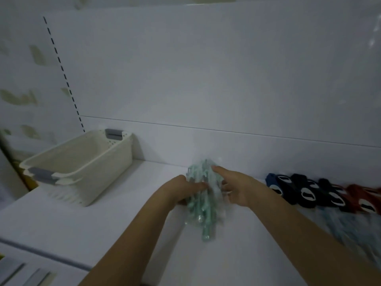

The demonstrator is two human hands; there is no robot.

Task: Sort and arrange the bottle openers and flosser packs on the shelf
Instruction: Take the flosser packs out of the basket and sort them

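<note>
Here, a wide white shelf with a white back wall carries everything. A cream plastic basket with grey handles sits at the shelf's left end, close to the back wall. A row of dark blue, black and red bottle openers lies along the back edge at the right end. In the middle of the shelf, both hands hold a bunch of clear flosser packs with pale green flossers. The left hand grips its left side with bent fingers. The right hand grips its right side, one finger pointing out.
</note>
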